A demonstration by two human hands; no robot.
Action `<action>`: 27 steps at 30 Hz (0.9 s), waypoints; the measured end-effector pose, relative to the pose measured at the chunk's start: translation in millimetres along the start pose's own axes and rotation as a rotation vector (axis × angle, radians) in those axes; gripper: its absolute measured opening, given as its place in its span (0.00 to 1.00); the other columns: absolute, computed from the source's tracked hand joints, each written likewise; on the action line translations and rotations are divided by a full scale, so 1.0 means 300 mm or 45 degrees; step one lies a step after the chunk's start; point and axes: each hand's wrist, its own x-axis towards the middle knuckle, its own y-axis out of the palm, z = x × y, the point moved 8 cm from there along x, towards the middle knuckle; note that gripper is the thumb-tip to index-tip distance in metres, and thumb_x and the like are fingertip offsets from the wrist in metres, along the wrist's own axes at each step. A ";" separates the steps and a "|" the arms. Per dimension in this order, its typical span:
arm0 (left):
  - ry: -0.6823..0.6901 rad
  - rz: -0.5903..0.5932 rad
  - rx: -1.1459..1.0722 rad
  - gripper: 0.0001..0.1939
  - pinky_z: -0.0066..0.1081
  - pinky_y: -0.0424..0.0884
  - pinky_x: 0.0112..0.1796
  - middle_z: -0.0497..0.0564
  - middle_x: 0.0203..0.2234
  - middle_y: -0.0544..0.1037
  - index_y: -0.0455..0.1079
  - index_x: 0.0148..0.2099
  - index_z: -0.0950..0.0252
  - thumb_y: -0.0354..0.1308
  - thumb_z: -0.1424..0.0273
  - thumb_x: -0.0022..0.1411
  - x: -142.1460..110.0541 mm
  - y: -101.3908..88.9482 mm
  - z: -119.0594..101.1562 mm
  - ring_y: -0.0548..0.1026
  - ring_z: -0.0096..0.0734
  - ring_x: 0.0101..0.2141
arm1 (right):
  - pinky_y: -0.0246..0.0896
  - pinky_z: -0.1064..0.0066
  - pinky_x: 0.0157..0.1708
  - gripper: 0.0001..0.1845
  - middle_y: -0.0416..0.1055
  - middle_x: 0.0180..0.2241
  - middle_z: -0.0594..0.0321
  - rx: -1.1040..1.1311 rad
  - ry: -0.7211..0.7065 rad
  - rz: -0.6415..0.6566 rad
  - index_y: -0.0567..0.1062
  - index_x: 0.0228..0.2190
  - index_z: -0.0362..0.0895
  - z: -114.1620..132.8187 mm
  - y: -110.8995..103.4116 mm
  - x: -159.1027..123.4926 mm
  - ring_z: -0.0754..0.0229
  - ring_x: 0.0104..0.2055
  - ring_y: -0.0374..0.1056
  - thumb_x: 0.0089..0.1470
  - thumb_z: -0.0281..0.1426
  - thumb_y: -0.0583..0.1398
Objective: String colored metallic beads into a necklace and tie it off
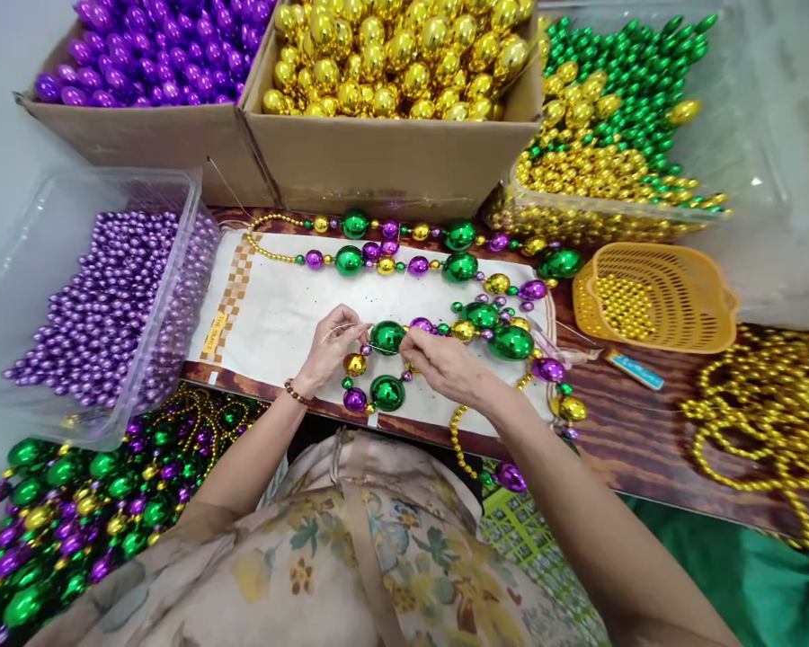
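Note:
Over the white cloth, my left hand pinches a thin pale thread beside a large green bead. Closed on the other side of that bead, my right hand also grips thread; its fingertips hide the exact hold. A bead string loops below both hands, with a gold bead, a purple bead and another green bead. More of the beaded strand lies in a long loop across the far part of the cloth. Gold bead chain hangs off the near edge.
Cardboard boxes of purple beads and gold beads stand behind. Plastic bins hold small purple beads and green-gold beads. An orange basket, a blue-handled cutter and gold chains lie right. Finished-looking strands pile left.

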 end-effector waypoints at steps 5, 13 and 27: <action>-0.008 0.059 0.145 0.16 0.36 0.73 0.46 0.43 0.22 0.73 0.64 0.32 0.63 0.65 0.59 0.60 -0.009 -0.006 0.004 0.72 0.25 0.25 | 0.49 0.70 0.28 0.06 0.68 0.26 0.62 -0.144 0.033 0.130 0.65 0.34 0.44 -0.002 -0.017 0.037 0.61 0.25 0.60 0.63 0.28 0.50; -0.062 0.122 -0.037 0.15 0.32 0.74 0.45 0.50 0.34 0.80 0.69 0.34 0.64 0.71 0.62 0.55 -0.009 -0.049 -0.009 0.80 0.32 0.38 | 0.58 0.73 0.25 0.05 0.68 0.23 0.67 0.762 0.027 0.128 0.66 0.30 0.45 0.127 -0.062 0.200 0.65 0.24 0.63 0.60 0.28 0.55; -0.096 -0.267 -0.161 0.19 0.29 0.78 0.35 0.44 0.25 0.78 0.67 0.38 0.63 0.73 0.69 0.47 0.009 -0.082 0.008 0.81 0.30 0.29 | 0.61 0.67 0.39 0.10 0.77 0.41 0.54 -0.451 0.805 -0.649 0.75 0.40 0.43 -0.326 -0.377 -0.349 0.54 0.42 0.71 0.64 0.30 0.54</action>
